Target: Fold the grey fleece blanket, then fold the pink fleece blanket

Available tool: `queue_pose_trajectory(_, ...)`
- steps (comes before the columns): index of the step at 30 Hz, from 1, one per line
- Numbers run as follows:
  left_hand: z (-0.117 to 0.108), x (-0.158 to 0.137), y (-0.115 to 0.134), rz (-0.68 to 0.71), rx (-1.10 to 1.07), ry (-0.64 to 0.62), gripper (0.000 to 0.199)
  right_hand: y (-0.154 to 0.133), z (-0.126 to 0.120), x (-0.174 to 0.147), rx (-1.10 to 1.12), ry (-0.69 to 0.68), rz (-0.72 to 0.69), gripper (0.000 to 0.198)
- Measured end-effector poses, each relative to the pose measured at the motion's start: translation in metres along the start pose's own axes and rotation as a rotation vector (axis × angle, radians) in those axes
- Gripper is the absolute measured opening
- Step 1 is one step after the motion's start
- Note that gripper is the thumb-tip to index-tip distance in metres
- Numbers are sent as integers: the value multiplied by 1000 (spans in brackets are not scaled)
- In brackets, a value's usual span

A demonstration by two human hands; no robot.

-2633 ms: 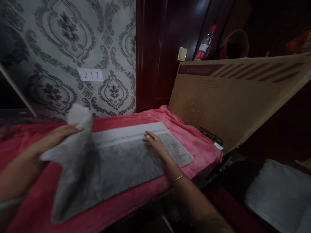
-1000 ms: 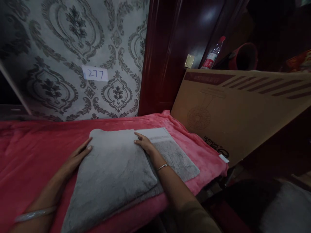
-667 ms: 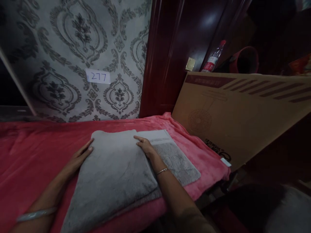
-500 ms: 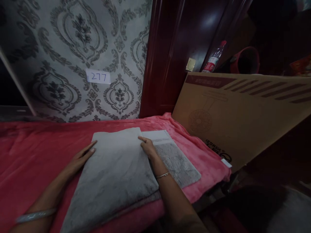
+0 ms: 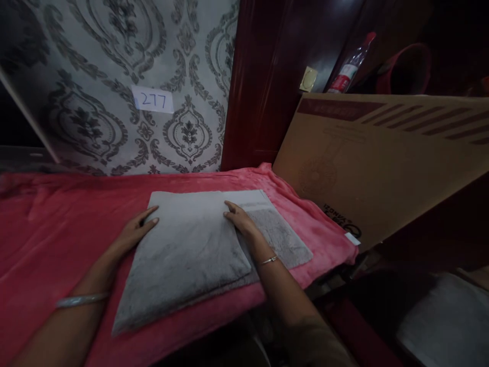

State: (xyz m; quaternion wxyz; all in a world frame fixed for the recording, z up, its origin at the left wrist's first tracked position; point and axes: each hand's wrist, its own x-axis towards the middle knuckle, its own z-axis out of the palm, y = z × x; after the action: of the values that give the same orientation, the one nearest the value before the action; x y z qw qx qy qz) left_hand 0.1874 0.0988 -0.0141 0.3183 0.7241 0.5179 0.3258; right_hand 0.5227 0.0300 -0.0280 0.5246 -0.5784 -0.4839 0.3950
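Observation:
A grey plush mat (image 5: pixel 191 250) lies folded over on itself on a red blanket (image 5: pixel 49 224). Its folded-over left part covers most of the lower layer, whose right end (image 5: pixel 282 239) still shows with a pale band at the far edge. My left hand (image 5: pixel 135 232) rests flat on the fold's left edge, fingers spread. On the fold's right edge, near its far corner, my right hand (image 5: pixel 240 221) presses down with fingers extended. Each wrist wears a bracelet.
A large cardboard box (image 5: pixel 382 153) leans at the right of the blanket. Behind it stand a plastic bottle (image 5: pixel 349 66) and a red container (image 5: pixel 408 69). A patterned wall carries a paper label "277" (image 5: pixel 153 99). Another grey mat (image 5: pixel 443 321) lies low at the right.
My left hand brought the mat's left end over to the right and laid it down as a fold. Both hands then slid the folded layer a little further right and flattened it.

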Motion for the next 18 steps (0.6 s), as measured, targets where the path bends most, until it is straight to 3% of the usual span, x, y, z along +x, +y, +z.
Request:
queue_pose_trajectory(5,0,-1,7,-39,19,-31,99,7,-20,-62,15,-127,-73,75)
queue_pose_trajectory(8,2,0,8,-39,48,-26,108,12,-24,-88,-64,-123,-165,76)
queue_pose_trajectory(12,4,1,4,4,64,-32,116,18,-26,-97,-193,-21,-193,71)
queue_pose_trajectory(18,2,-2,4,-5,114,-26,105,0,-25,-98,-415,-9,-181,65)
